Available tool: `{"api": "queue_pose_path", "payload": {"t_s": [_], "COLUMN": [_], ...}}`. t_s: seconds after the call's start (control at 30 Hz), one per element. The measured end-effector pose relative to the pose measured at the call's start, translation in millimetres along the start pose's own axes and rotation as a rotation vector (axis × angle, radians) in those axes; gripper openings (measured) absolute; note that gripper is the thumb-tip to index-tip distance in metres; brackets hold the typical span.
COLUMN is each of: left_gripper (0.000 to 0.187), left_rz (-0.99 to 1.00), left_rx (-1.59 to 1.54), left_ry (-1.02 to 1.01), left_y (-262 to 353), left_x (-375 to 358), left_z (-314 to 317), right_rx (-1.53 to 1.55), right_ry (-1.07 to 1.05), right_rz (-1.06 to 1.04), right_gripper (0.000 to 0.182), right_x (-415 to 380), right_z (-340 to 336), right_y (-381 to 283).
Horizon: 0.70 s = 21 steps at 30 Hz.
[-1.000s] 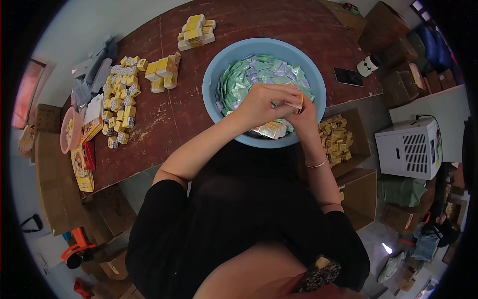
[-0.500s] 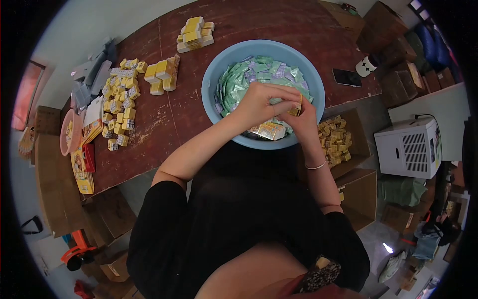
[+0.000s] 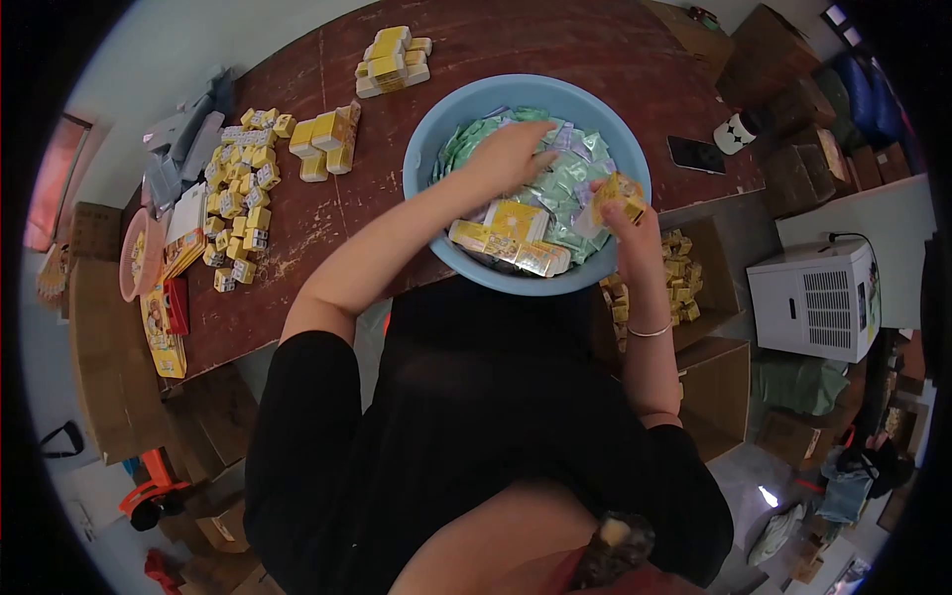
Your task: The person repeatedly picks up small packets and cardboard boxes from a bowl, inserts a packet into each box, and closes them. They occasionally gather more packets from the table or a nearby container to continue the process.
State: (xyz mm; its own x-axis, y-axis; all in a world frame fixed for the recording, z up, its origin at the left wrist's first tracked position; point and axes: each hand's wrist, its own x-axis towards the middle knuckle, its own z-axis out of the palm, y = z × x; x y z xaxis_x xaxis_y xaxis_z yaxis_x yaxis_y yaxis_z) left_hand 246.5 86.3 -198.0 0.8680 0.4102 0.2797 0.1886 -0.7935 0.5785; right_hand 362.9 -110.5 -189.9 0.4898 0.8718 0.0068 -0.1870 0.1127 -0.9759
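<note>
Head view, with the blue basin (image 3: 421, 149) as landmark. The left hand (image 3: 511, 149) lies palm-down inside the basin on the green and purple sachets (image 3: 565, 178); whether it grips any cannot be told. The right hand (image 3: 625, 213), at the basin's right rim, pinches a small yellow box (image 3: 620, 190) between its fingertips. Flat yellow cartons (image 3: 511, 243) lie in the basin's near part.

Left hand (image 3: 511, 151) on green sachets (image 3: 560, 183) in blue basin (image 3: 421, 149), right hand (image 3: 627, 220) pinching small yellow box (image 3: 620, 190) at basin's rim, worktop (image 3: 327, 228) beneath
</note>
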Motion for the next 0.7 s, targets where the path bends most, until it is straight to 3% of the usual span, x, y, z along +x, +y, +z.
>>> {"api": "queue_pose_path", "payload": {"t_s": [0.03,0.07,0.13,0.27,0.33,0.37,0.43,0.47,0.57,0.7], "left_gripper": [0.033,0.033,0.023,0.018,0.027,0.027,0.041,0.041,0.063,0.057], "left_rz": [0.039,0.047,-0.017,-0.09,-0.221,-0.226,-0.383,-0.389,-0.365,-0.249], "left_rx": [0.324,0.326,0.511,0.468,-0.296,-0.295,-0.938,-0.932,-0.68,-0.504], "left_ry": [-0.023,-0.019,-0.298,-0.221,0.062,0.056,-0.1,-0.097,-0.164,0.044], "left_y": [-21,-41,-63,-56,-53,-46,-2,15,60,54], "left_x": [12,23,34,39,37,33,16,9,-2,-3], "left_z": [3,11,25,14,1,-2,-29,-36,-41,-20], "right_rx": [0.03,0.029,0.267,0.453,0.57,0.573,0.607,0.613,0.595,0.73], "right_ry": [0.044,0.046,0.11,0.096,0.084,0.088,0.083,0.078,0.022,-0.064], "right_rz": [-0.042,-0.051,-0.066,-0.032,0.016,0.021,0.072,0.076,0.102,0.135], "right_gripper": [0.034,0.034,0.032,0.031,0.035,0.035,0.041,0.041,0.046,0.051], "right_x": [2,8,13,19,18,18,19,19,15,10], "right_z": [-4,-10,-23,-37,-24,-21,-13,-8,6,16], "right_y": [-2,-2,3,12,12,15,22,25,32,35]}}
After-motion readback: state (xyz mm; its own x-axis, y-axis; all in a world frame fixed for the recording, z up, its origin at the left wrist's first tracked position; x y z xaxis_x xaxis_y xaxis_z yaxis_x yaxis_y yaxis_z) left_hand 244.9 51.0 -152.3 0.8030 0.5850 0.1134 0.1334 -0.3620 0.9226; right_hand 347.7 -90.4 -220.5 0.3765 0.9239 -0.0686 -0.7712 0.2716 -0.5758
